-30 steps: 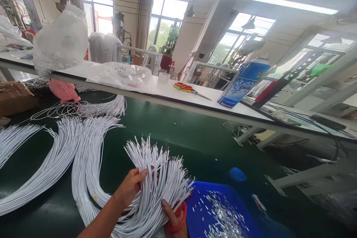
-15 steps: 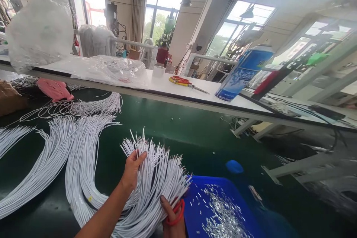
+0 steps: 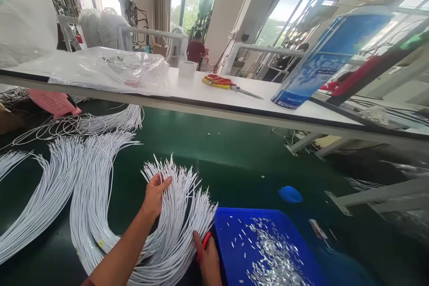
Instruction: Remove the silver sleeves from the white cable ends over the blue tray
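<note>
A thick bundle of white wires (image 3: 181, 223) curves up across the green surface, its cut ends fanned out at the top. My left hand (image 3: 156, 194) is closed around wires near the bundle's upper left. Low on the bundle's right side, my right hand (image 3: 208, 254) is closed on a red-handled tool (image 3: 203, 247), whose working end is hidden. Just right of that hand lies a blue tray (image 3: 231, 232) with many small silvery pieces scattered in it.
More white wire bundles (image 3: 94, 187) lie at the left, near a pink object (image 3: 53, 102). A raised white shelf (image 3: 187, 91) crosses behind, bearing scissors (image 3: 231, 85), a blue spray can (image 3: 328, 58) and plastic bags (image 3: 117, 69). A blue object (image 3: 290, 194) lies beyond the tray.
The view has shifted, bringing the shelf closer. The bundle's right part sits a little further left of the tray, and the red handles in my right hand are turned more edge-on.
</note>
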`<state>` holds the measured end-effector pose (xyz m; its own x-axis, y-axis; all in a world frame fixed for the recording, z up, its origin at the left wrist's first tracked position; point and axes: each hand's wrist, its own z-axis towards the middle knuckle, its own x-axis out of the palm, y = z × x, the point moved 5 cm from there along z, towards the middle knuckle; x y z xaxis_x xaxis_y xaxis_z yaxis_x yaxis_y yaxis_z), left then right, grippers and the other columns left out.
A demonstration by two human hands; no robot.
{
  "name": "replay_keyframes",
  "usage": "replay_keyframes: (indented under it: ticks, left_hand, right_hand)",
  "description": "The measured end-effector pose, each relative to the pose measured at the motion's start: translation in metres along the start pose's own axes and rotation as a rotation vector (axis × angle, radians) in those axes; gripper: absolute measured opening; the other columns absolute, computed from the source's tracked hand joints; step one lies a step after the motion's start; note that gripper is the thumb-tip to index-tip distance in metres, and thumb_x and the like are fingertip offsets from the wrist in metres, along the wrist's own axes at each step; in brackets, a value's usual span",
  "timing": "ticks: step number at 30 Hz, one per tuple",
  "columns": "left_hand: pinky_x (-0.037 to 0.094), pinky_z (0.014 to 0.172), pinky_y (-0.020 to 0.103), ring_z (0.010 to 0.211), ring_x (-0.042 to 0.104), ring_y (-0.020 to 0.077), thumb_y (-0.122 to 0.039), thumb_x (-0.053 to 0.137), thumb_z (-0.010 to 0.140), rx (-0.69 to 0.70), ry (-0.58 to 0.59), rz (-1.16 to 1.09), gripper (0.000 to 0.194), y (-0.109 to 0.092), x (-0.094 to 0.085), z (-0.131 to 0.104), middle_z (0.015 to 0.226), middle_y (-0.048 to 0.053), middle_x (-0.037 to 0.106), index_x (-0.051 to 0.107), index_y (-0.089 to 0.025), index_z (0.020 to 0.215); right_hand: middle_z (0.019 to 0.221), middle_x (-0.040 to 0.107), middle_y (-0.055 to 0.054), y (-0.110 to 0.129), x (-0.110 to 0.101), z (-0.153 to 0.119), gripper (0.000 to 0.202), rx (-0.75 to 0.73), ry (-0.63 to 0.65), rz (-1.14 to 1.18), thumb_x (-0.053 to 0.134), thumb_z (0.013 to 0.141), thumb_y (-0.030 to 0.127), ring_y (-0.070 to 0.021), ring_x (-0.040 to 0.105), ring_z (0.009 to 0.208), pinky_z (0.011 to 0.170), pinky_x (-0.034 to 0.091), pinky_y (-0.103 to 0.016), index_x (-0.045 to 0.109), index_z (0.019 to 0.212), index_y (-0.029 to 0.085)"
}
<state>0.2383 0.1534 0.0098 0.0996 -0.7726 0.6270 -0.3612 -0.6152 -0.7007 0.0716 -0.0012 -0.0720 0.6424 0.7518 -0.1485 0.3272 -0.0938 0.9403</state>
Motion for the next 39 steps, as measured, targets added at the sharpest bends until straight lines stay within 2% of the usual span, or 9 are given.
replay_keyframes:
  ticks: [3,7,10,12,14,19,26,33,39]
  left_hand:
    - [0.045,0.067,0.023,0.064,0.060,0.0122,-0.023,0.082,0.056,-0.026,-0.007,-0.008,0.033,0.004,0.000,0.004,0.070,0.000,0.065,0.064,-0.012,0.081]
    - [0.043,0.062,0.020,0.058,0.057,0.0094,-0.026,0.081,0.057,-0.048,-0.024,-0.020,0.027,0.010,-0.004,0.009,0.062,-0.004,0.061,0.064,-0.013,0.075]
    - [0.042,0.060,0.019,0.056,0.055,0.0082,-0.026,0.080,0.059,-0.077,-0.030,-0.021,0.024,0.012,-0.007,0.010,0.061,-0.003,0.060,0.063,-0.013,0.070]
    - [0.041,0.058,0.020,0.054,0.053,0.0080,-0.027,0.079,0.059,-0.100,-0.024,-0.018,0.023,0.012,-0.005,0.010,0.059,-0.003,0.059,0.063,-0.013,0.068]
    - [0.040,0.055,0.020,0.051,0.051,0.0079,-0.027,0.079,0.060,-0.123,-0.008,-0.010,0.023,0.011,-0.002,0.008,0.058,-0.002,0.058,0.064,-0.012,0.068]
    - [0.040,0.057,0.020,0.054,0.051,0.0086,-0.026,0.078,0.061,-0.120,0.014,-0.002,0.022,0.009,0.006,0.005,0.058,-0.001,0.058,0.065,-0.011,0.071]
    - [0.038,0.055,0.019,0.054,0.049,0.0080,-0.028,0.074,0.068,-0.143,0.084,-0.007,0.019,0.014,0.008,0.003,0.059,-0.002,0.056,0.064,-0.011,0.071]
    - [0.040,0.059,0.019,0.057,0.048,0.0076,-0.023,0.069,0.073,-0.136,0.147,-0.046,0.015,0.013,0.008,0.003,0.063,0.000,0.056,0.061,-0.012,0.071]
    - [0.040,0.061,0.019,0.058,0.047,0.0081,-0.023,0.066,0.075,-0.105,0.182,-0.018,0.015,0.011,0.009,0.002,0.063,0.000,0.055,0.059,-0.012,0.070]
  right_hand:
    - [0.068,0.066,-0.006,0.001,-0.013,0.005,0.033,-0.022,0.105,-0.325,0.065,0.064,0.052,-0.0249,0.060,0.068,0.064,0.041,-0.032,0.064,0.072,0.020]
    - [0.053,0.060,-0.005,0.016,-0.048,0.012,0.023,-0.073,0.064,-0.640,0.069,0.058,0.043,-0.0204,0.051,0.046,0.050,0.030,-0.029,0.063,0.064,0.022]
    - [0.069,0.064,-0.008,0.061,-0.052,0.013,0.023,-0.477,-0.003,-0.855,0.064,0.067,0.043,-0.0221,0.055,0.057,0.058,0.035,-0.032,0.064,0.076,0.022]
    - [0.080,0.063,-0.009,0.101,-0.039,0.008,0.025,-0.832,-0.036,-0.857,0.060,0.074,0.041,-0.0233,0.055,0.073,0.070,0.039,-0.035,0.063,0.087,0.019]
    - [0.081,0.059,-0.008,0.136,-0.015,0.006,0.020,-1.067,-0.009,-0.844,0.056,0.080,0.034,-0.0209,0.051,0.077,0.073,0.038,-0.033,0.060,0.090,0.017]
    - [0.067,0.053,-0.002,0.192,0.044,0.021,0.014,-1.333,0.059,-0.889,0.051,0.084,0.020,-0.0146,0.044,0.066,0.078,0.034,-0.032,0.057,0.073,0.017]
    - [0.069,0.055,-0.001,0.195,0.079,0.052,0.009,-1.413,0.145,-1.020,0.054,0.082,0.022,-0.0143,0.044,0.066,0.082,0.029,-0.034,0.059,0.075,0.018]
    - [0.070,0.057,-0.001,0.186,0.087,0.055,0.008,-1.419,0.175,-1.067,0.055,0.082,0.021,-0.0148,0.045,0.067,0.079,0.028,-0.033,0.058,0.075,0.018]
    - [0.063,0.054,0.000,0.185,0.089,0.058,0.020,-1.488,0.170,-1.063,0.054,0.085,0.022,-0.0131,0.041,0.059,0.063,0.025,-0.029,0.055,0.065,0.017]
